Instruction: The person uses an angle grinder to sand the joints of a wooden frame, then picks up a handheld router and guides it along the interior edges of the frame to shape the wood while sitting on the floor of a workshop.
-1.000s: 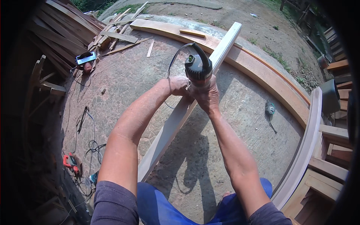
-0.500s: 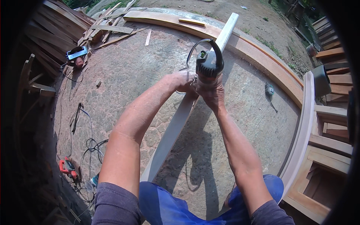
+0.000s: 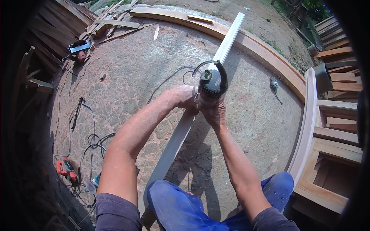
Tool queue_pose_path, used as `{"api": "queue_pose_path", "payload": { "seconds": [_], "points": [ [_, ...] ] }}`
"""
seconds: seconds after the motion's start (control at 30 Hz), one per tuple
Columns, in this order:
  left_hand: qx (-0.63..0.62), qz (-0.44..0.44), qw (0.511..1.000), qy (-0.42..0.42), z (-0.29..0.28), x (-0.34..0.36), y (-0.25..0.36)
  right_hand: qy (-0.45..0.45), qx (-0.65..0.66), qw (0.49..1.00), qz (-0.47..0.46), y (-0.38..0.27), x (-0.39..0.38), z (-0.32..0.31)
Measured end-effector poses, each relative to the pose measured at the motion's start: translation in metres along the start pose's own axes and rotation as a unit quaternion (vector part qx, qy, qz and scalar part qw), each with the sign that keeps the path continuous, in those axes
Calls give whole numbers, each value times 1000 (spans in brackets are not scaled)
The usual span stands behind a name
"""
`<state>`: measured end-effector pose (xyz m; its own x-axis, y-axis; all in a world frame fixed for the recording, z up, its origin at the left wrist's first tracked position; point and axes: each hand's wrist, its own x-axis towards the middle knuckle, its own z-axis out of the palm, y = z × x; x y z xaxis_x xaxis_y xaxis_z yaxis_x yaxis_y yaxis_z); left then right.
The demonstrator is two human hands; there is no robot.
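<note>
A black corded trim router (image 3: pixel 212 84) stands upright on a long, pale wooden board (image 3: pixel 172 144), its vented top facing me and its cord looping off the top. My right hand (image 3: pixel 212 111) is wrapped round the router's body from the near side. Against its left side my left hand (image 3: pixel 185 97) is closed, fingers mostly hidden, at the base of the tool. The board slants from beside my left knee up to a thick timber (image 3: pixel 266 52), where its far end rests. The router's bit and base are out of sight beneath my hands.
A tape measure (image 3: pixel 274 84) lies on the concrete floor to the right. A red power tool (image 3: pixel 66 169) sits among tangled black cords (image 3: pixel 94 141) at left. Wood scraps (image 3: pixel 115 24) pile up at back left. Wooden frames (image 3: pixel 327 169) stand along the right side.
The router and both my hands have come nearer to me along the board. More of the board's far part shows beyond the tool, and the view has shifted slightly.
</note>
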<state>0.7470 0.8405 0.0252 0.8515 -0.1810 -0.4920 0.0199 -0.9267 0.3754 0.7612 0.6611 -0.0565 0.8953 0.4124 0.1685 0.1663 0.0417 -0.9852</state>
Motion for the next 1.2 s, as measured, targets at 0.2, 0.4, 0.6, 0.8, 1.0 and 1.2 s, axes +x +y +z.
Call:
{"api": "queue_pose_path", "payload": {
  "seconds": [0.2,0.4,0.6,0.8,1.0,1.2],
  "points": [
    [14,27,999,23,34,-60,8,15,-59,997,-36,-14,-61,22],
    [16,16,999,48,69,-135,21,6,-59,997,-45,-69,-120,44],
    [73,-12,997,5,128,-176,11,-29,-130,989,-62,-86,-179,58],
    [28,30,997,70,188,-229,-14,-71,-141,986,-55,-67,-234,76],
    [-64,7,997,30,227,-269,-8,-44,-138,981,-131,-72,-287,85],
    [-214,18,974,75,257,-298,-15,-70,-116,979,-151,-78,-303,88]
  ]
}}
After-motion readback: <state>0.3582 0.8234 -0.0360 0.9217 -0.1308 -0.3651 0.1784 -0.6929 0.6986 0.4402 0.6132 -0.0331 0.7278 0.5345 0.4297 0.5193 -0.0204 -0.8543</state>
